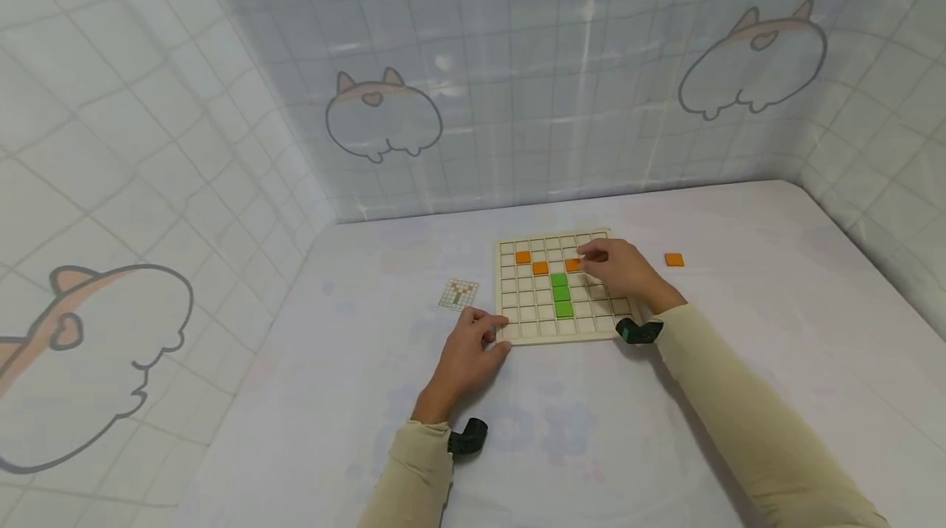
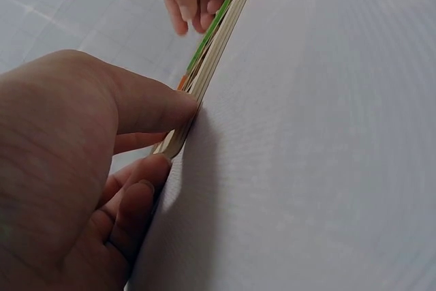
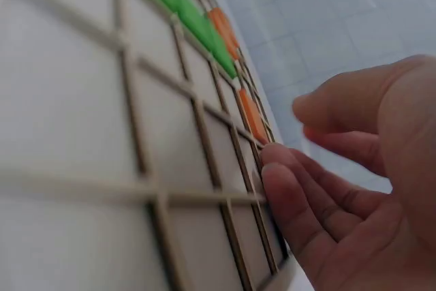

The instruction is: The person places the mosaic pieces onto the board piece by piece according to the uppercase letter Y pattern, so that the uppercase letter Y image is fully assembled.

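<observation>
A pale wooden grid board (image 1: 554,340) lies on the table. Its near left corner is gripped by my left hand (image 1: 467,354), thumb on the front edge and fingers at the left side, as the left wrist view shows. My right hand (image 1: 621,268) is over the board's right part, beside an orange square tile (image 1: 572,265) set in a cell. In the right wrist view, fingertips (image 3: 281,185) touch the grid near that orange tile (image 3: 253,115), and the thumb stands apart, nothing held. Green tiles (image 1: 562,294) form a column, with two more orange tiles (image 1: 531,263) up left.
One loose orange tile (image 1: 674,259) lies on the table right of the board. A small card (image 1: 458,294) with a coloured grid pattern lies to its left. Tile-patterned curtains (image 1: 510,101) rise behind the table and at both sides.
</observation>
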Demonstrator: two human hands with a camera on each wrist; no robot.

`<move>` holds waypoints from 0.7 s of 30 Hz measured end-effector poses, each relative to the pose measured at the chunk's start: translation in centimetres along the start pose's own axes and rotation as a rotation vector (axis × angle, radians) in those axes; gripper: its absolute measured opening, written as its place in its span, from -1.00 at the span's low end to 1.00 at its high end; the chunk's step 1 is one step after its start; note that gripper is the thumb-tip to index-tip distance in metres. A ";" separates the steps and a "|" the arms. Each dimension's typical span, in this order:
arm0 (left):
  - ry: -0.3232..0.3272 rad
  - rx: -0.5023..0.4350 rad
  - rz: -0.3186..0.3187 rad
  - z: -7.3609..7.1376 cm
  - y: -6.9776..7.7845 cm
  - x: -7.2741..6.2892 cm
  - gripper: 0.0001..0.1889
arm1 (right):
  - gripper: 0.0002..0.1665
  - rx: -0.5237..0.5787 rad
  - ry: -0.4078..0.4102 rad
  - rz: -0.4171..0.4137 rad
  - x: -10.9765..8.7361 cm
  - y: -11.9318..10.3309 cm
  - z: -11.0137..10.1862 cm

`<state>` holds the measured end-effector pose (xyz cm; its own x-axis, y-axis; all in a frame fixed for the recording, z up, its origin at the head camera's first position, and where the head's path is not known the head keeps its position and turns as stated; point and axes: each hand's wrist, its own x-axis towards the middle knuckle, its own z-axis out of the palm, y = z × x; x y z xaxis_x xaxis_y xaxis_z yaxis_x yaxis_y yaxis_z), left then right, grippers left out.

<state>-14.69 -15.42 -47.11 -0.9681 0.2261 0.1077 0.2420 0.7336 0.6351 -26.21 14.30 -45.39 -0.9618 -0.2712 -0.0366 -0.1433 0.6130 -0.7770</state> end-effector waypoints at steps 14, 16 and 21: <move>-0.014 -0.018 0.002 -0.2 -0.1 0.1 -0.63 | -0.47 0.040 0.128 0.054 -3.4 2.0 -3.7; -0.010 -0.020 -0.005 -0.1 -0.1 0.1 -0.63 | -0.48 0.025 0.161 0.065 -3.7 2.5 -4.3; -0.006 -0.013 -0.004 0.0 -0.2 0.2 -0.63 | -0.47 0.020 0.244 0.102 -4.4 3.9 -5.8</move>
<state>-14.89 -15.52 -47.19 -0.9687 0.2272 0.1002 0.2371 0.7260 0.6455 -23.87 22.19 -44.59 -0.9992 -0.0198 0.0354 -0.0401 0.6126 -0.7894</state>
